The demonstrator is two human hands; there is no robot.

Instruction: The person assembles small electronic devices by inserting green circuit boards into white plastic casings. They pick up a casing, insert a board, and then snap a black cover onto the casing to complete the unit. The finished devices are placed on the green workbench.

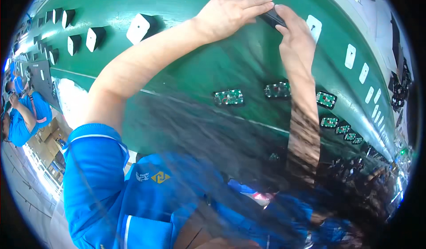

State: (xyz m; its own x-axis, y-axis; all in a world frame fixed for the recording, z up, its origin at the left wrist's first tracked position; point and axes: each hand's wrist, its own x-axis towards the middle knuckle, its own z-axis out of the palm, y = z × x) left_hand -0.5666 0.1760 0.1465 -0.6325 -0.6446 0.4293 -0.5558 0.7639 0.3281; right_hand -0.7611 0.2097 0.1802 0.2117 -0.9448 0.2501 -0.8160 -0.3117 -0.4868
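A small black casing (271, 19) is held between my two hands at the upper middle, over the green work surface. My right hand (298, 36) grips its near right side, thumb and fingers bent around it. From the left, my left hand (233, 13) reaches over its far end, fingers pressed together on it and the thumb partly hidden. Beside my right hand's knuckles lies a white panel (314, 26) with a dark mark. Below the hands are green circuit boards in black housings, among them one board (229, 97) and another (277, 89) close to my right forearm.
White-faced black boxes (138, 28) stand in rows on the left of the green bench (191, 67). More circuit boards (329, 122) line up at the right, with white panels (350, 56) behind. A person in blue (33, 113) sits far left. Dark hair strands blur the middle.
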